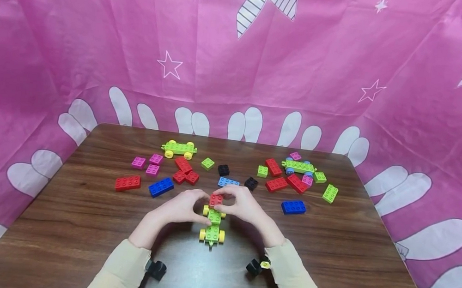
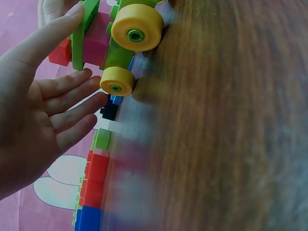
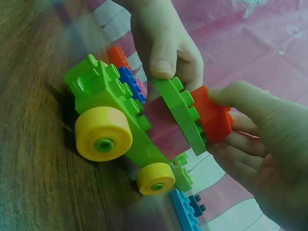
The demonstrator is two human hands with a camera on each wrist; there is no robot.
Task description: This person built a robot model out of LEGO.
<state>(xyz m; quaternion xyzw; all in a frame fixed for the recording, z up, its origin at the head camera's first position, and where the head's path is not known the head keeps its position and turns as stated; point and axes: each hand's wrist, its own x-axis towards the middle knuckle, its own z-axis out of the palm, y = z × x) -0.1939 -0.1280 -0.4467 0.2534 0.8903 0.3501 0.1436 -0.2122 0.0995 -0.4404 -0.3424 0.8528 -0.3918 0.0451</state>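
A toy car base [image 1: 212, 233] in green with yellow wheels stands on the table in front of the person. On it sits a pink brick [image 3: 166, 129], topped by a flat green brick [image 3: 180, 114]. My right hand [image 1: 245, 204] pinches a red brick [image 1: 216, 200] between thumb and fingers, against the upper face of the flat green brick. Whether the studs are fully pressed in cannot be told. From the other side my left hand [image 1: 185, 207] holds the flat green brick between thumb and index finger, its remaining fingers extended close to a yellow wheel [image 2: 117, 81].
Loose bricks lie across the table [image 1: 80, 236], among them a blue brick [image 1: 161, 187] to the left and another blue brick [image 1: 293, 207] to the right. Farther back stand a yellow-wheeled green base [image 1: 179, 148] and a blue-wheeled green base [image 1: 300, 166]. Pink cloth hangs behind.
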